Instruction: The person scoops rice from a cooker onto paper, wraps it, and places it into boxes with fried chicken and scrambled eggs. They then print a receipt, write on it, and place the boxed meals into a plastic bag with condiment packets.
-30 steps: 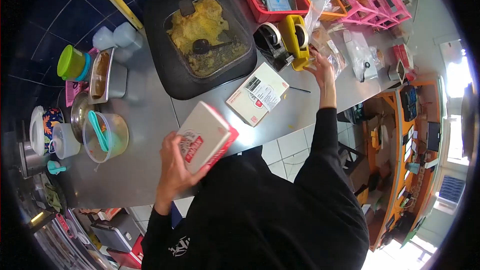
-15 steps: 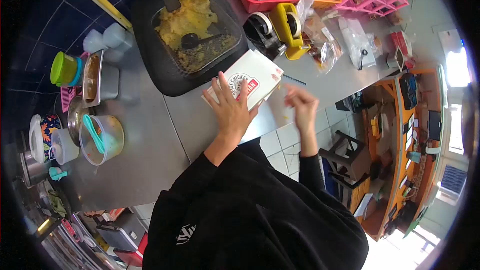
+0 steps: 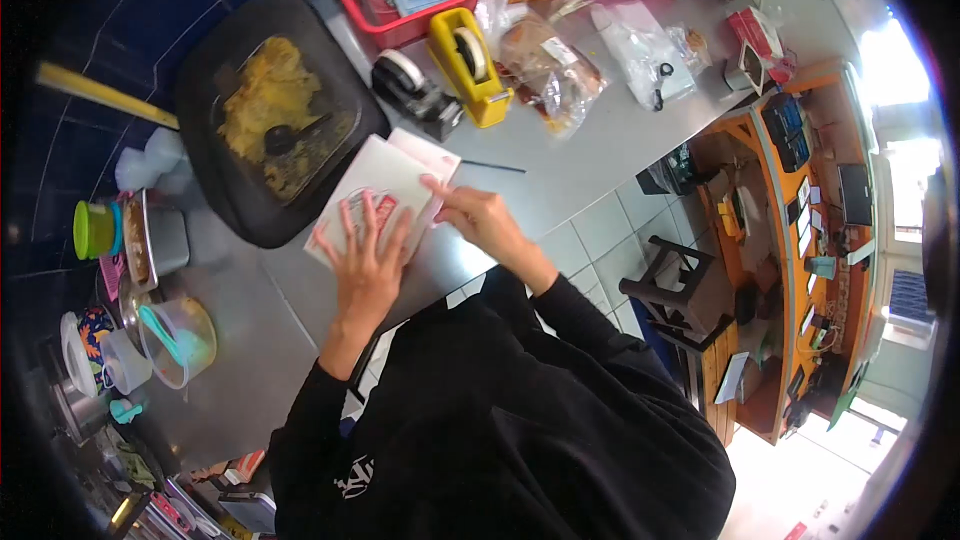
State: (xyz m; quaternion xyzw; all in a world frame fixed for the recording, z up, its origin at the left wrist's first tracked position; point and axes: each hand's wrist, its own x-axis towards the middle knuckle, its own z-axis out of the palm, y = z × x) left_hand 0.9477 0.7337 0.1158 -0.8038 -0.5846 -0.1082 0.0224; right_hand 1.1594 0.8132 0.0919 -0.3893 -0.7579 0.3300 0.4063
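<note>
A white printed box (image 3: 375, 176) with red and black lettering lies on the metal counter, turned at an angle beside a black pan. My left hand (image 3: 367, 262) rests flat on its top with the fingers spread. At the box's right edge, my right hand (image 3: 482, 220) has its fingers bent together on the side flap. The hand hides part of that edge. Just beyond the box lies a thin dark stick (image 3: 494, 167).
Behind the box are the black pan (image 3: 215, 155) with yellow batter-like food, a yellow tape dispenser (image 3: 468, 65), a black dispenser and a red basket (image 3: 357, 32). Plastic bags lie further right. Tubs (image 3: 180, 342) stand at left, a dark stool (image 3: 680, 285) at right.
My right hand has come in from the right and now touches the box's edge. My left hand stays on the box. The view has shifted, so the counter items appear further left.
</note>
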